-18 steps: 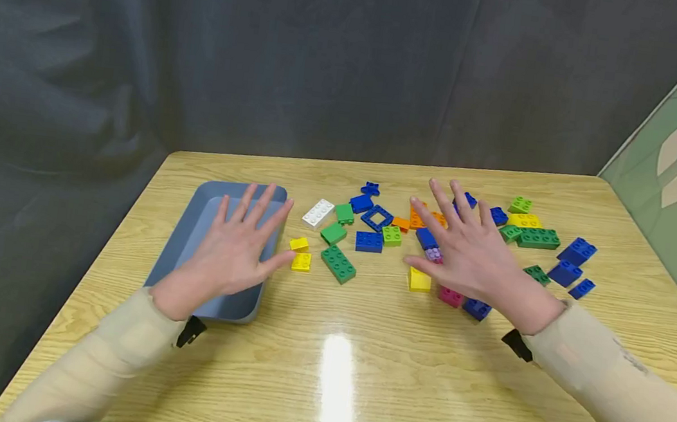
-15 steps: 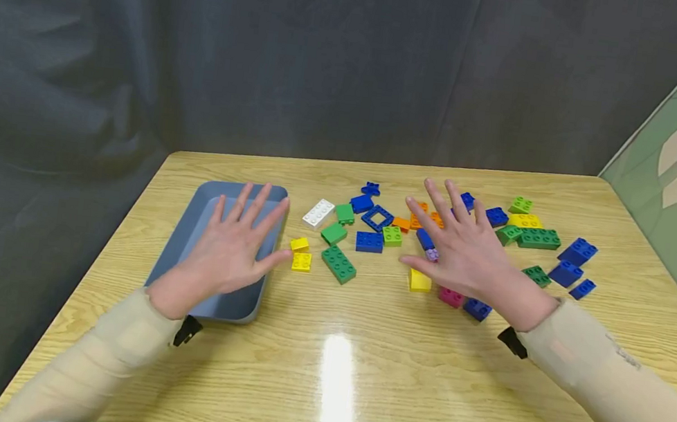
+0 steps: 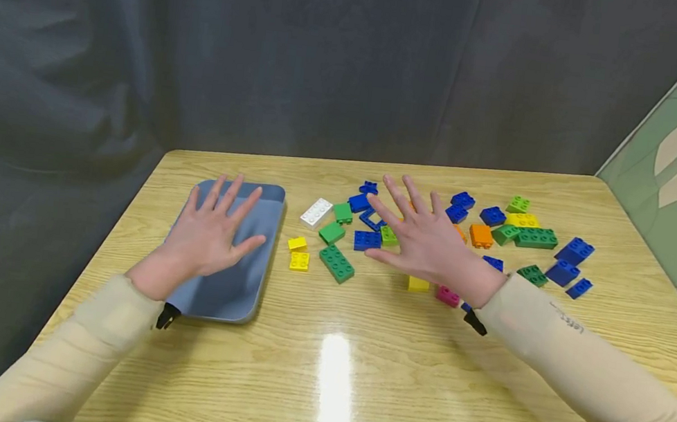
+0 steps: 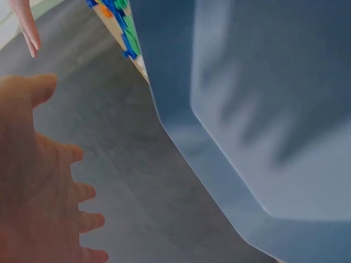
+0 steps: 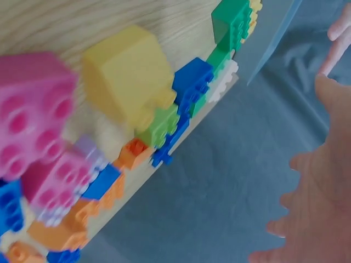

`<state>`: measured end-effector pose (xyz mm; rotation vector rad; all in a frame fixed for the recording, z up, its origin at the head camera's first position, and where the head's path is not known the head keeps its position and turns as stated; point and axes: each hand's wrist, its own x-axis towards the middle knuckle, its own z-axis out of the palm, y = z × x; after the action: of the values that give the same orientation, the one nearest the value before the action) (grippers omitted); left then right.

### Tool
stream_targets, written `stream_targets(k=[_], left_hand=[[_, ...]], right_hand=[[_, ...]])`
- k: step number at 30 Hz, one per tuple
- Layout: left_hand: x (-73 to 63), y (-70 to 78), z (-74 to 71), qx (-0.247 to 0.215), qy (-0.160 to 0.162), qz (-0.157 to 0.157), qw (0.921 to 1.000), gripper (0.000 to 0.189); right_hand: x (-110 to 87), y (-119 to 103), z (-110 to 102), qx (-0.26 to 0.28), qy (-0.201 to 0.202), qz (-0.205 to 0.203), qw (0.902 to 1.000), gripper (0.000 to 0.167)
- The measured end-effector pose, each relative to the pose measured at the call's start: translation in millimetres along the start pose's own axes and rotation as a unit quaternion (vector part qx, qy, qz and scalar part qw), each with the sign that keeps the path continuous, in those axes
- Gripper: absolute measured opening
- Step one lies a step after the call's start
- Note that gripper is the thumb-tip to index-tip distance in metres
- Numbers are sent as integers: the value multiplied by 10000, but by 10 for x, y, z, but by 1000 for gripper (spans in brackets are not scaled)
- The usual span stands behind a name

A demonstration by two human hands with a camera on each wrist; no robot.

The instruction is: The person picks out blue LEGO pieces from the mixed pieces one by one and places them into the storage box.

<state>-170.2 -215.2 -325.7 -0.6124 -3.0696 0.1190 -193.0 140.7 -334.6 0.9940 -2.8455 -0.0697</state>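
My left hand hovers over the blue-grey tray, fingers spread and palm down, holding nothing. In the left wrist view the tray's inside carries the shadow of spread fingers. Over the middle of the scattered toy building bricks is my right hand, its fingers also spread and nothing in its grasp. It hides some bricks in the head view. Close by it lie a yellow brick, a pink brick and a blue brick. The right wrist view shows the yellow brick with a sloped side.
Left of the right hand lie a white brick, a long green brick and two small yellow bricks. Farther right are an orange brick, a long green brick and several blue bricks. A dark cloth hangs behind the table.
Both hands have moved left, the right one farther, with fingers still spread. Orange and blue bricks right of the right hand have come into view. The bricks and tray have stayed put.
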Motion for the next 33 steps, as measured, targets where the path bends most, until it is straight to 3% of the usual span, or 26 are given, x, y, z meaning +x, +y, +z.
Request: stream_targets(k=[5, 12, 15, 21, 28, 33], left_hand=[[6, -177, 43, -136, -103, -307, 9994, 82], [-19, -481, 79, -288, -509, -750, 9955, 84], [-50, -608, 78, -498, -890, -1045, 9893, 86], [-112, -794, 70, -1081, -1563, -1562, 9693, 89], [-90, -974, 167, -1351, -1701, -1846, 9585, 92], [-53, -1059, 241, -1420, -1865, -1974, 9519, 93]], right_hand=[[207, -147, 83, 86, -98, -227, 9997, 86], [492, -429, 212, -105, -147, -541, 9984, 86], [581, -554, 241, -252, -224, -651, 9973, 86], [738, -759, 288, -145, -397, -747, 9963, 86], [906, -955, 360, -331, -492, -1042, 9928, 85], [984, -1090, 433, -114, -624, -1482, 9869, 84]])
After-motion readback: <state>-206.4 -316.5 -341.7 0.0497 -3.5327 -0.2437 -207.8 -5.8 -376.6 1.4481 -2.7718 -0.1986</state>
